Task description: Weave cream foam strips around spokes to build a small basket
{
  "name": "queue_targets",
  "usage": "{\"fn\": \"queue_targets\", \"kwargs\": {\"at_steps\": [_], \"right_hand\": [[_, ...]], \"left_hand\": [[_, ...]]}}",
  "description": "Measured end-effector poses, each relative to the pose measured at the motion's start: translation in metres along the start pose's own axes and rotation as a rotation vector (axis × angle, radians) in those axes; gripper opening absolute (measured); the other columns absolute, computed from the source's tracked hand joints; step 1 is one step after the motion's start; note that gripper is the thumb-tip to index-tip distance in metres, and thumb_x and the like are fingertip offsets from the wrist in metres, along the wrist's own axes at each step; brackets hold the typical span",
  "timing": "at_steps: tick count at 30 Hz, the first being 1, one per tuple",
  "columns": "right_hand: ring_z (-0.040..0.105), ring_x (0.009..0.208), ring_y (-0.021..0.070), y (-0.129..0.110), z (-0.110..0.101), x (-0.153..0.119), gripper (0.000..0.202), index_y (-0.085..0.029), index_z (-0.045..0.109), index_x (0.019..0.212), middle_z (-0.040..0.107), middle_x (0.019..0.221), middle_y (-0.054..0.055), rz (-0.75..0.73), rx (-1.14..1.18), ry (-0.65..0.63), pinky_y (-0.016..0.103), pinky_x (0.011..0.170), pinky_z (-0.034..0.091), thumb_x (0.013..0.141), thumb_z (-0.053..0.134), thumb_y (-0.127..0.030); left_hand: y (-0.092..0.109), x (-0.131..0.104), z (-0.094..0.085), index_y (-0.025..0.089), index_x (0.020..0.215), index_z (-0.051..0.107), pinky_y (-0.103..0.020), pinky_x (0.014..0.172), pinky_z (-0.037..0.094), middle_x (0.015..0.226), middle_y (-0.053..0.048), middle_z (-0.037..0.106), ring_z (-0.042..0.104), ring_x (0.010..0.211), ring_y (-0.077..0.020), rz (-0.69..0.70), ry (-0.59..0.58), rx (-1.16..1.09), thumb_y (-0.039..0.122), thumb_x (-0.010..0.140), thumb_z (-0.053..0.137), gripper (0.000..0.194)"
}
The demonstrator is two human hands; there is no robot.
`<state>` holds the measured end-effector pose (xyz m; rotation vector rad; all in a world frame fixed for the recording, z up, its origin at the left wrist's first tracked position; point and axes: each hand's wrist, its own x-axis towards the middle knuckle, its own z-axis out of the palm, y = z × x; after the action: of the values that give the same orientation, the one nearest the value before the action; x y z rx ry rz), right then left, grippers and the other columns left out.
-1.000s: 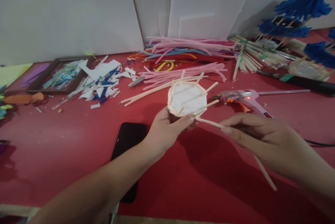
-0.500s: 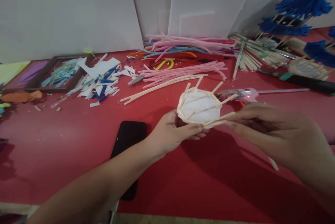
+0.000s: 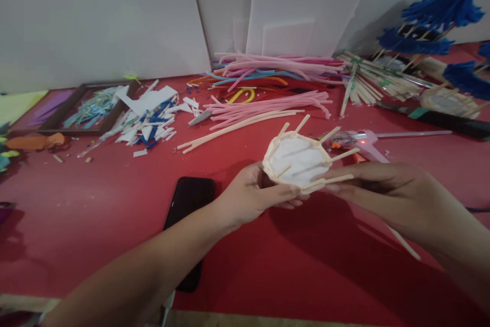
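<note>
A small round base (image 3: 298, 158) with a white middle, a cream pipe-cleaner rim and several short wooden sticks standing around it is held above the table. My left hand (image 3: 264, 189) grips its near left edge, thumb on top and fingers underneath. At the near right edge, my right hand (image 3: 378, 194) pinches a cream pipe cleaner (image 3: 403, 243) against the rim beside a stick; the strand's loose end hangs out below the hand. Both hands are closed. The fingertips of my right hand are partly hidden behind the sticks.
On the red table (image 3: 126, 215) lie a black phone (image 3: 191, 204), pink pipe cleaners (image 3: 264, 107), paper scraps (image 3: 147, 107) and a pink glue gun (image 3: 369, 146). Bundled wooden sticks (image 3: 367, 82) and a blue tiered model (image 3: 440, 10) stand at the back right.
The base has shifted slightly right and down and tilted a little. My right hand has moved in against the rim, and more of the pipe cleaner's loose end shows below it.
</note>
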<state>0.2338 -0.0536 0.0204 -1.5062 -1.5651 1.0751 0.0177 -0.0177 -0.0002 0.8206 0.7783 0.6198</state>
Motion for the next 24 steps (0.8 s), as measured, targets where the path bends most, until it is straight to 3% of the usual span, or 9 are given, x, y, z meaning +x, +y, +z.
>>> {"fn": "queue_targets", "kwargs": {"at_steps": [5, 10, 14, 17, 24], "right_hand": [[0.075, 0.067, 0.0243, -0.001, 0.004, -0.002, 0.024, -0.027, 0.082, 0.081, 0.080, 0.081, 0.007, 0.004, 0.010, 0.042, 0.036, 0.060, 0.063, 0.070, 0.075, -0.047], [0.074, 0.065, 0.0244, -0.001, 0.016, -0.008, 0.019, -0.030, 0.082, 0.079, 0.080, 0.081, 0.004, -0.072, -0.012, 0.163, 0.037, 0.054, 0.062, 0.071, 0.073, -0.045], [0.076, 0.076, 0.0252, 0.005, 0.026, -0.013, 0.012, -0.038, 0.081, 0.082, 0.080, 0.083, 0.000, -0.095, 0.000, 0.199, 0.041, 0.068, 0.065, 0.075, 0.072, -0.042], [0.077, 0.076, 0.0245, 0.012, 0.032, -0.016, 0.015, -0.040, 0.081, 0.090, 0.080, 0.084, -0.003, -0.112, 0.023, 0.247, 0.040, 0.069, 0.066, 0.078, 0.072, -0.042], [0.078, 0.082, 0.0233, 0.011, 0.039, -0.017, 0.012, -0.040, 0.080, 0.087, 0.080, 0.087, -0.005, -0.129, 0.025, 0.286, 0.041, 0.077, 0.067, 0.079, 0.071, -0.039]], "left_hand": [[0.001, 0.000, 0.002, 0.013, 0.086, 0.076, -0.029, 0.075, 0.060, 0.081, -0.010, 0.079, 0.073, 0.071, -0.0162, 0.010, 0.019, -0.020, 0.037, 0.060, 0.093, 0.039], [0.001, -0.001, 0.003, 0.017, 0.095, 0.079, -0.030, 0.084, 0.057, 0.097, -0.009, 0.081, 0.074, 0.089, -0.0192, 0.059, -0.001, 0.116, 0.028, 0.061, 0.093, 0.039], [0.000, -0.001, 0.004, 0.017, 0.086, 0.080, -0.032, 0.085, 0.058, 0.090, -0.007, 0.081, 0.074, 0.089, -0.0216, 0.092, 0.052, 0.138, 0.035, 0.058, 0.094, 0.036], [0.000, -0.001, 0.006, 0.018, 0.081, 0.081, -0.034, 0.092, 0.056, 0.091, -0.007, 0.081, 0.073, 0.097, -0.0241, 0.143, 0.046, 0.155, 0.039, 0.060, 0.092, 0.032], [0.000, -0.003, 0.009, 0.018, 0.095, 0.079, -0.032, 0.093, 0.055, 0.103, -0.008, 0.081, 0.074, 0.098, -0.0219, 0.167, 0.078, 0.153, 0.033, 0.065, 0.090, 0.035]]}}
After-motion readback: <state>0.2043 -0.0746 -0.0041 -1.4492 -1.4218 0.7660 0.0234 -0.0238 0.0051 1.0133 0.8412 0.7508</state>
